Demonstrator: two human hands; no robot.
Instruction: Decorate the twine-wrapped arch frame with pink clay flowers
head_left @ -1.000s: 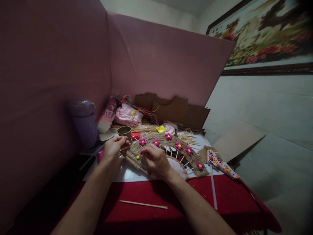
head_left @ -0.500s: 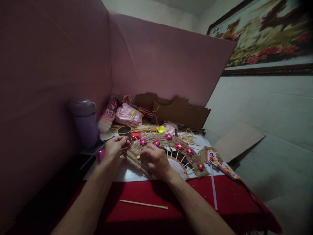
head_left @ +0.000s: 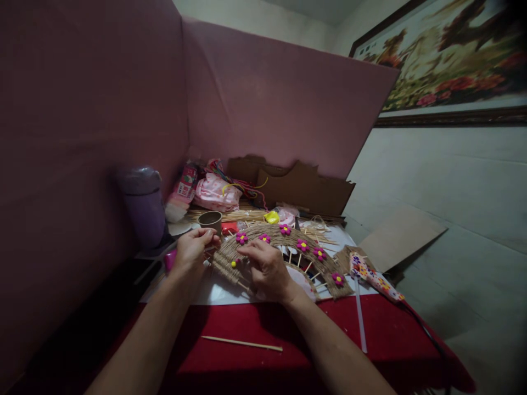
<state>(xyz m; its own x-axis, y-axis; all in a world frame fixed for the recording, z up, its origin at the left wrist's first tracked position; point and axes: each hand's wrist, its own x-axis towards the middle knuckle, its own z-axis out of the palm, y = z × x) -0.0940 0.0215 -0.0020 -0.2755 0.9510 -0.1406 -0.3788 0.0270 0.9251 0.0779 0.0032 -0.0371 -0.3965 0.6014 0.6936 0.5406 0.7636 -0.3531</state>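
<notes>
A jute-wound arch [head_left: 288, 241] with several pink flowers lies on white paper [head_left: 218, 293] over the red table. My left hand [head_left: 192, 249] is closed in a pinch at the arch's left end, on something too small to make out. My right hand [head_left: 267, 269] rests on the arch with its fingers curled, beside a small yellow bead [head_left: 233, 264] stuck to the left part of the weave.
A purple jar [head_left: 142, 206] stands at the left by the pink wall. A brown cup [head_left: 210, 220], skewer bundle, pink bag [head_left: 216, 192] and cardboard [head_left: 300, 186] sit behind. A loose skewer [head_left: 242, 344] and a flowered stick [head_left: 373, 277] lie on the red cloth.
My right hand has shifted slightly up and right along the arch, away from the yellow bead. My left hand has stayed in place.
</notes>
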